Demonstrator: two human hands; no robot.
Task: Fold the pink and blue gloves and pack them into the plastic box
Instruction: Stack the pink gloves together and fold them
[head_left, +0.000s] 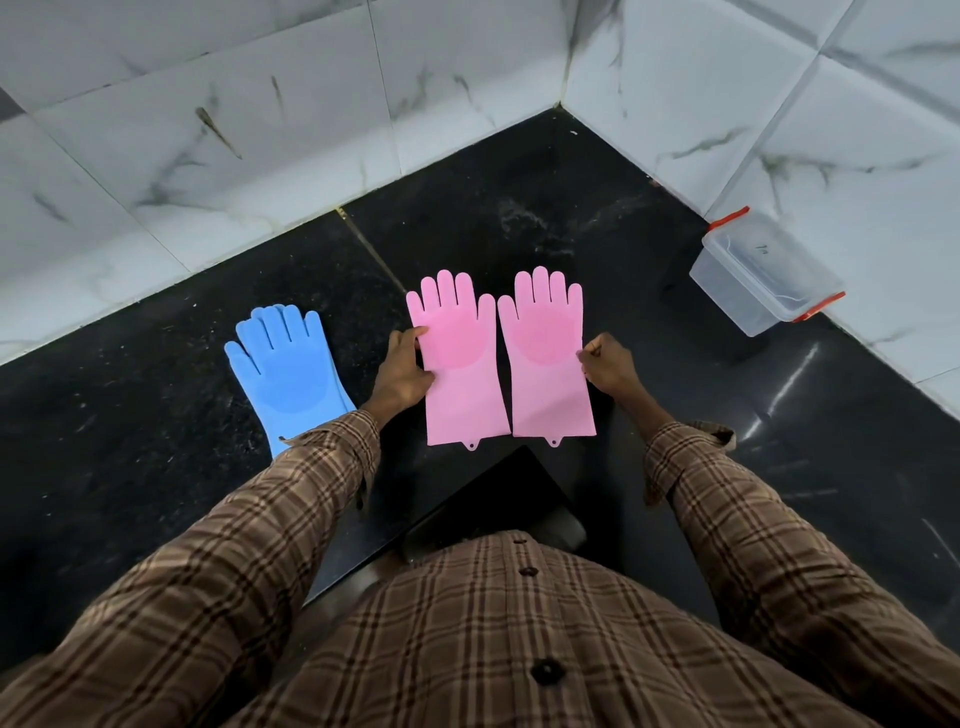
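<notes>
From the head view, you stand at a black polished stone counter (156, 415) in a corner of white marbled wall tiles (208, 130), and the two flat pink silicone gloves (498, 358) lie palm-up side by side in front of you, their inner edges touching or nearly so, fingers pointing toward the walls. Take these pink gloves as your landmark. The blue silicone gloves (288, 364) lie to their left, apparently stacked one on the other, with the cuff end hidden under your left sleeve. The clear plastic box with red clips (763, 273) sits well to their right and farther back, against the right wall, open and apparently empty.

The step in hand looks like squaring up the pink pair before folding. To do it well, lay one glove exactly over the other, fingers matching fingers and cuffs level, then fold across the palm so the bundle is short enough for the box. Silicone tends to spring back, so press the crease and hold it as you carry.

Your left hand (405, 369) pinches the outer edge of the left pink glove, thumb on top near the glove's thumb, fingers curled at the edge. Your right hand (608, 364) is curled at the outer edge of the right pink glove and seems to nip that edge, though the contact is small.
</notes>
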